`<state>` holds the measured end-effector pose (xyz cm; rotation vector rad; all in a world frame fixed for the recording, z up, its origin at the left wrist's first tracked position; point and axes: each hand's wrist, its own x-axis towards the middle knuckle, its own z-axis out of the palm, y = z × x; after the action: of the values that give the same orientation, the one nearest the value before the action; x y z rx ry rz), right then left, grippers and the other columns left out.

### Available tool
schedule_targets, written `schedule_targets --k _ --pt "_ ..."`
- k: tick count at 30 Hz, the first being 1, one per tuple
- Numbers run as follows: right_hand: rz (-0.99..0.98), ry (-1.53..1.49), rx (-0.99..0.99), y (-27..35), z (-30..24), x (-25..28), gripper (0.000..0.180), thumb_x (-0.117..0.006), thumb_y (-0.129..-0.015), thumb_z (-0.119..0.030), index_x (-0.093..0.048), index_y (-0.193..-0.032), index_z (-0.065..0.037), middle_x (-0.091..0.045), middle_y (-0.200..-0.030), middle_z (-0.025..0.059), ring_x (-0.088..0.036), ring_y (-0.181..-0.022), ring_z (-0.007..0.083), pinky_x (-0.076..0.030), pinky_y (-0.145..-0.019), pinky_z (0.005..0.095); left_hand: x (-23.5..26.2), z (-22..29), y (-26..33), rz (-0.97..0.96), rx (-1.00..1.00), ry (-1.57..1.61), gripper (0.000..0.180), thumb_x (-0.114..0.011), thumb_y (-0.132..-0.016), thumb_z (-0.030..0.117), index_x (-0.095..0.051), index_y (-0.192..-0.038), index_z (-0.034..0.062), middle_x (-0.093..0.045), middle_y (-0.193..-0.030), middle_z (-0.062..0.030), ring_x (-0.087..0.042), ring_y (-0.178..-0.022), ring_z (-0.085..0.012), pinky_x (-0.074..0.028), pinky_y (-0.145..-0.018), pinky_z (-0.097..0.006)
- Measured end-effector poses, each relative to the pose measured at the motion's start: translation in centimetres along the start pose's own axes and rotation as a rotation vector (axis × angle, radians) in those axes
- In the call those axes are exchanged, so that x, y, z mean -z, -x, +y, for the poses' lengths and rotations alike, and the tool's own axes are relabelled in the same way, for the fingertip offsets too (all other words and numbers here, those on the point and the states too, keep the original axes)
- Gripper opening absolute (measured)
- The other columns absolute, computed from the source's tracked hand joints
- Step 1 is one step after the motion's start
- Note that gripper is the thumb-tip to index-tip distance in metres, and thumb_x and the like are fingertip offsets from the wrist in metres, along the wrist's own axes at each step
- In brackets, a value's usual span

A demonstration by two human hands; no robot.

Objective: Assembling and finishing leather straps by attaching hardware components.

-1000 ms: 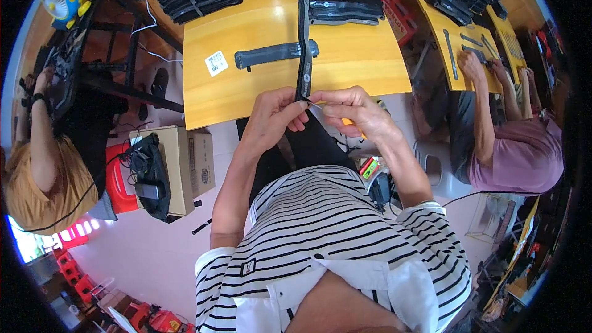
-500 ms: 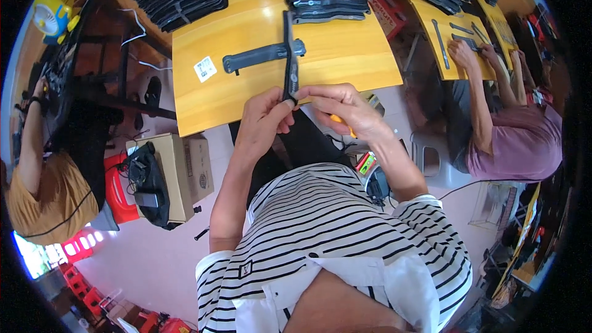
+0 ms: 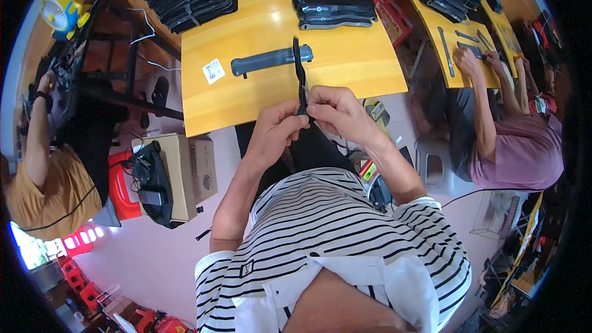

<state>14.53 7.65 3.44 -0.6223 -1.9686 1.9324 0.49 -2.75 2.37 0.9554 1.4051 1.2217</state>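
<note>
The black strip (image 3: 300, 77) points away from you over the counter's (image 3: 357, 61) near edge, its long axis nearly straight ahead, far end tipped slightly left across a grey strap (image 3: 265, 61). Your left hand (image 3: 277, 128) pinches its near end; your right hand's (image 3: 341, 112) fingers bunch there, their exact grip hidden. Stacked straps (image 3: 333, 9) sit on yellow wood, above a pale floor (image 3: 154, 259). The strip looks narrow, slightly wavy.
</note>
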Motion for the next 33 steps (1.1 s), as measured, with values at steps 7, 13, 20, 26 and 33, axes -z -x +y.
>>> schedule_targets --k 7,13,20,26,33 --pt "-0.053 -0.764 -0.23 -0.6 1.2 0.0 0.015 -0.048 -0.085 -0.015 -0.045 -0.074 -0.005 -0.04 -0.048 -0.0001 -0.032 -0.033 0.0035 -0.022 -0.032 0.0184 0.3 -0.2 -0.4 -0.103 0.085 0.381 0.016 -0.054 -0.082 0.018 -0.054 -0.075 0.0036 -0.048 -0.058 0.0023 -0.04 -0.047 -0.0035 -0.03 -0.041 -0.017" --pt "-0.06 -0.423 -0.053 -0.4 1.3 -0.1 0.015 -0.047 -0.086 -0.016 -0.047 -0.074 -0.007 -0.042 -0.056 -0.0035 -0.036 -0.04 0.0026 -0.024 -0.034 0.0165 -1.0 -0.3 -0.2 0.113 -0.03 -0.206 0.034 -0.056 -0.085 0.03 -0.05 -0.069 0.0007 -0.047 -0.053 -0.0011 -0.046 -0.049 -0.0071 -0.036 -0.045 -0.021" --pt "0.127 -0.304 -0.072 0.5 1.3 -1.6 0.02 -0.051 -0.087 -0.019 -0.049 -0.073 -0.005 -0.043 -0.057 -0.0031 -0.037 -0.045 0.0014 -0.027 -0.038 0.0163 -1.7 -0.5 -0.1 0.144 -0.07 -0.113 0.034 -0.05 -0.089 0.028 -0.051 -0.069 0.0013 -0.048 -0.054 -0.0001 -0.045 -0.049 -0.006 -0.036 -0.044 -0.021" --pt "0.122 -0.14 0.065 1.1 2.0 -1.1 0.016 -0.053 -0.087 -0.016 -0.053 -0.076 -0.004 -0.047 -0.058 -0.0018 -0.038 -0.047 0.0022 -0.028 -0.04 0.0172 -2.8 -0.9 0.0 0.159 -0.038 0.048 0.033 -0.048 -0.09 0.027 -0.052 -0.068 0.0016 -0.047 -0.054 0.0011 -0.043 -0.048 -0.0059 -0.035 -0.043 -0.02" --pt "0.29 -0.784 -0.093 1.2 1.4 0.5 0.024 -0.052 -0.086 -0.024 -0.045 -0.065 -0.013 -0.038 -0.046 -0.0042 -0.033 -0.034 0.0053 -0.023 -0.031 0.02 0.4 -0.7 0.9 0.132 0.024 0.177 0.035 -0.052 -0.085 0.03 -0.046 -0.057 0.01 -0.039 -0.047 0.0035 -0.031 -0.04 -0.0047 -0.021 -0.038 -0.02"
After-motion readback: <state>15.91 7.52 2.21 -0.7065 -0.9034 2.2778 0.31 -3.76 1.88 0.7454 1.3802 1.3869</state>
